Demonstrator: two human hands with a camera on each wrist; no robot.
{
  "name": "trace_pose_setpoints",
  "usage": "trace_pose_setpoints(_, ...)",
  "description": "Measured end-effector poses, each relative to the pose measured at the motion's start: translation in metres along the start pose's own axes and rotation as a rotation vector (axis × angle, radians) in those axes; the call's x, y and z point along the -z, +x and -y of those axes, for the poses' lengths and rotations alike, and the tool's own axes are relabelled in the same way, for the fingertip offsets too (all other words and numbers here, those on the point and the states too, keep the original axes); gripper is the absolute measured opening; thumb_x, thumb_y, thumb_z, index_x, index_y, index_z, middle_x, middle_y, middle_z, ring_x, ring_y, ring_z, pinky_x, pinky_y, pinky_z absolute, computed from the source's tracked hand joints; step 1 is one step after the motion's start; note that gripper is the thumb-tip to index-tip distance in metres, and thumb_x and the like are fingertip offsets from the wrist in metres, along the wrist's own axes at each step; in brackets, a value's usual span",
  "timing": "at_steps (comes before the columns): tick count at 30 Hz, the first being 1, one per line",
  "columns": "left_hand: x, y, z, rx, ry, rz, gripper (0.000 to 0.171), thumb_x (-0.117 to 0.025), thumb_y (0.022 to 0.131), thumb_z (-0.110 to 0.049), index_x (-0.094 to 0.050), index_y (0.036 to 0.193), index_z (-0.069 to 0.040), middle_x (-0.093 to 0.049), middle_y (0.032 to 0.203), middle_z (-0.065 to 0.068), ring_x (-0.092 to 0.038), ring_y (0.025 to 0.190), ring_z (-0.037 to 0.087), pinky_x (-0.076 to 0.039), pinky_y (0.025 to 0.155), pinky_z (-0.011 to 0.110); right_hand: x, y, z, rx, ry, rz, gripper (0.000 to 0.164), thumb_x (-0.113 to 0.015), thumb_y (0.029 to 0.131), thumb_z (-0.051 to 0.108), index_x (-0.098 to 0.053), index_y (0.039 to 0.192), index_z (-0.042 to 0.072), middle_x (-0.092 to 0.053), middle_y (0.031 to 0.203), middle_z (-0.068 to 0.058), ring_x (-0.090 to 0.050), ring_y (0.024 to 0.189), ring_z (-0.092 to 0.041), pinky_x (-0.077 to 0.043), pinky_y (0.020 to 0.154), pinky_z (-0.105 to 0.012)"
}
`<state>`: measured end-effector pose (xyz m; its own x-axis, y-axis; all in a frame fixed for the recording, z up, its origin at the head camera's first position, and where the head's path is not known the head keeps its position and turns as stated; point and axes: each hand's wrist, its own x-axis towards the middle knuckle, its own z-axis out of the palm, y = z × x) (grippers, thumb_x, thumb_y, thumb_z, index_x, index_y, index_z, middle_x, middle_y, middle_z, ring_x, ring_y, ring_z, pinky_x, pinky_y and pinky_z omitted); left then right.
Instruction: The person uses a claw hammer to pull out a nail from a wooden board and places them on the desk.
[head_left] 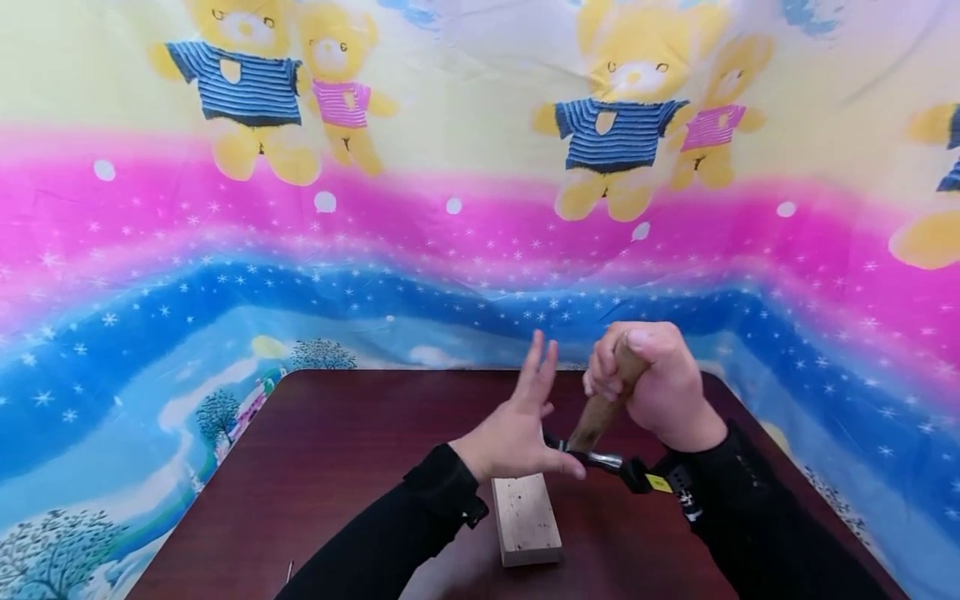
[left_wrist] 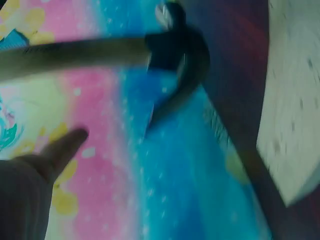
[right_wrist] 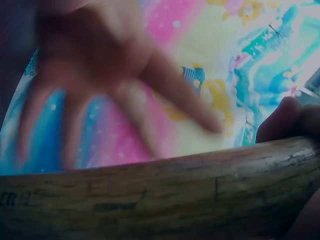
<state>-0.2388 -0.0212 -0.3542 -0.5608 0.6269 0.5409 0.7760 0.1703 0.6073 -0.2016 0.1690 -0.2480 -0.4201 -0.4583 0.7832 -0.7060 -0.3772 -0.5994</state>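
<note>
My right hand (head_left: 667, 387) grips the wooden handle of a claw hammer (head_left: 603, 408), which is tilted with its head down. In the left wrist view the dark hammer head (left_wrist: 182, 55) shows its curved claw, slightly blurred. My left hand (head_left: 513, 437) is held up with fingers spread, its thumb overlapping the hammer head in the head view. Blurred spread fingers of that hand (right_wrist: 102, 60) also show beyond the handle (right_wrist: 150, 197) in the right wrist view. Below the hands, a pale wooden block (head_left: 527, 521) lies on the table, marked with small dark spots.
The dark red-brown table (head_left: 360, 442) has rounded back corners. A thin, nail-like metal piece (head_left: 290, 571) stands out near its front left, beside my left sleeve. A printed cloth (head_left: 450, 242) with bears and snowflakes hangs around the back and sides.
</note>
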Motion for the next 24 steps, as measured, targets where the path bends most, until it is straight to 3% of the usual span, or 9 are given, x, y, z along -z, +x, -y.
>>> trace_pose_setpoints(1, -0.004, 0.001, 0.0, 0.033, -0.03, 0.024, 0.145, -0.093, 0.071, -0.022, 0.025, 0.155, -0.034, 0.032, 0.159, 0.003, -0.042, 0.136, 0.026, -0.045, 0.1, 0.03, -0.003, 0.001, -0.002, 0.021, 0.002, 0.015, 0.043, -0.027, 0.103, 0.012, -0.052, 0.071, -0.002, -0.04, 0.056, -0.009, -0.041, 0.049, -0.022, -0.046, 0.055, -0.044)
trace_pose_setpoints(4, -0.013, 0.001, 0.0, 0.11, -0.084, 0.052, 0.14, -0.09, 0.075, -0.018, 0.024, 0.155, -0.037, 0.026, 0.161, 0.007, -0.056, 0.123, 0.015, -0.052, 0.09, 0.027, -0.011, 0.002, -0.004, 0.068, 0.004, 0.03, 0.043, -0.027, 0.103, 0.011, -0.051, 0.07, -0.002, -0.039, 0.055, -0.008, -0.042, 0.048, -0.022, -0.045, 0.053, -0.044)
trace_pose_setpoints(7, -0.014, 0.001, 0.002, 0.163, -0.094, 0.014, 0.136, -0.089, 0.076, -0.019, 0.018, 0.156, -0.039, 0.014, 0.164, 0.009, -0.065, 0.101, 0.005, -0.056, 0.077, 0.026, -0.016, 0.002, -0.005, 0.082, 0.02, 0.021, 0.042, -0.027, 0.101, 0.01, -0.051, 0.069, -0.002, -0.039, 0.054, -0.009, -0.041, 0.047, -0.022, -0.044, 0.052, -0.044)
trace_pose_setpoints(9, -0.013, 0.0, 0.003, 0.199, -0.142, -0.014, 0.132, -0.088, 0.077, -0.015, 0.014, 0.157, -0.042, -0.004, 0.165, 0.008, -0.068, 0.09, 0.003, -0.057, 0.069, 0.028, -0.019, 0.002, -0.004, 0.082, 0.028, 0.022, 0.042, -0.027, 0.101, 0.009, -0.051, 0.069, -0.002, -0.039, 0.054, -0.009, -0.041, 0.047, -0.022, -0.044, 0.052, -0.044)
trace_pose_setpoints(12, -0.009, -0.003, 0.006, 0.224, -0.207, -0.042, 0.129, -0.087, 0.079, -0.01, 0.01, 0.156, -0.046, -0.019, 0.163, 0.001, -0.07, 0.082, 0.005, -0.058, 0.065, 0.029, -0.023, 0.003, -0.005, 0.076, 0.056, 0.035, 0.041, -0.026, 0.101, 0.009, -0.05, 0.069, -0.001, -0.039, 0.054, -0.009, -0.04, 0.047, -0.021, -0.044, 0.052, -0.045)
trace_pose_setpoints(16, -0.004, -0.008, 0.007, 0.153, -0.16, -0.022, 0.12, -0.083, 0.082, -0.007, 0.002, 0.16, -0.04, -0.035, 0.158, 0.001, -0.069, 0.083, 0.004, -0.056, 0.067, 0.025, -0.027, 0.006, -0.006, 0.073, 0.082, 0.044, 0.041, -0.024, 0.101, 0.009, -0.05, 0.069, -0.001, -0.038, 0.054, -0.008, -0.038, 0.047, -0.02, -0.042, 0.051, -0.044)
trace_pose_setpoints(18, -0.002, -0.011, 0.007, 0.073, -0.074, -0.011, 0.099, -0.08, 0.086, -0.009, -0.018, 0.16, -0.031, -0.056, 0.141, 0.002, -0.068, 0.085, 0.001, -0.055, 0.07, 0.021, -0.028, 0.008, -0.006, 0.073, 0.083, 0.045, 0.041, -0.024, 0.1, 0.009, -0.05, 0.069, 0.0, -0.039, 0.054, -0.007, -0.039, 0.047, -0.02, -0.042, 0.049, -0.044)
trace_pose_setpoints(21, -0.001, -0.014, 0.006, -0.054, 0.069, -0.014, 0.055, -0.077, 0.089, -0.012, -0.054, 0.138, -0.018, -0.071, 0.112, 0.001, -0.066, 0.089, -0.003, -0.052, 0.074, 0.016, -0.03, 0.011, -0.006, 0.065, 0.08, 0.045, 0.041, -0.023, 0.097, 0.008, -0.05, 0.067, 0.001, -0.04, 0.053, -0.007, -0.039, 0.045, -0.02, -0.043, 0.047, -0.044)
trace_pose_setpoints(24, 0.0, -0.019, 0.005, -0.136, 0.188, -0.032, 0.024, -0.076, 0.09, -0.014, -0.065, 0.111, -0.011, -0.072, 0.097, -0.001, -0.064, 0.087, -0.004, -0.049, 0.073, 0.013, -0.032, 0.012, -0.007, 0.047, 0.1, 0.06, 0.042, -0.02, 0.096, 0.009, -0.05, 0.068, 0.001, -0.04, 0.053, -0.008, -0.041, 0.045, -0.021, -0.045, 0.049, -0.047)
